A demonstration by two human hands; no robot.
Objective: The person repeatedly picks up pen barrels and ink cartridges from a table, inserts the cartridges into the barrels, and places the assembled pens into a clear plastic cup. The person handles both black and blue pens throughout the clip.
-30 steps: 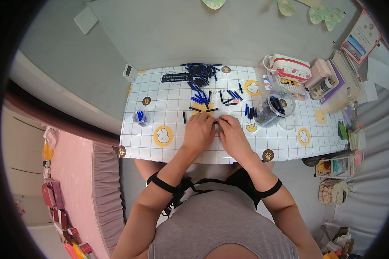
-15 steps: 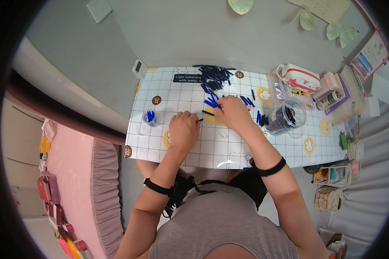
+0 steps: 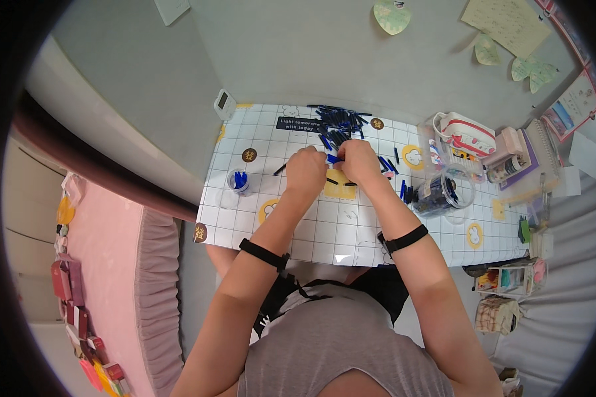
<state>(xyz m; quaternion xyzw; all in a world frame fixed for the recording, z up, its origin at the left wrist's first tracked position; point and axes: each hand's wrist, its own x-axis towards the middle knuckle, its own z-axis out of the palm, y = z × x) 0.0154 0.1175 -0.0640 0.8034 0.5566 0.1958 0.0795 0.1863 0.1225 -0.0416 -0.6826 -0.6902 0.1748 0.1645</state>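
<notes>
Over the middle of the table my right hand (image 3: 359,163) is closed round a few small blue tubes, which look like ink cartridges (image 3: 334,159). Their ends poke out toward my left hand (image 3: 305,173), whose curled fingers meet them; what it grips is hidden. Just left of that hand is a black cartridge (image 3: 280,169). Two dark cartridges (image 3: 333,180) lie on the yellow patch below my hands. Beyond my hands spreads a heap of black and blue cartridges (image 3: 341,121). A small clear cup (image 3: 240,183) at the left holds several blue ones.
At the right a clear jar (image 3: 437,195) lies tipped with dark cartridges inside, loose ones beside its mouth and base. Behind it are a white and red pouch (image 3: 467,134) and notebooks (image 3: 533,155). A white timer (image 3: 224,104) stands at the table's far left corner.
My left hand has moved up and right, to meet the blue cartridges at my right hand. A black cartridge now shows left of my left hand. The view has shifted slightly.
</notes>
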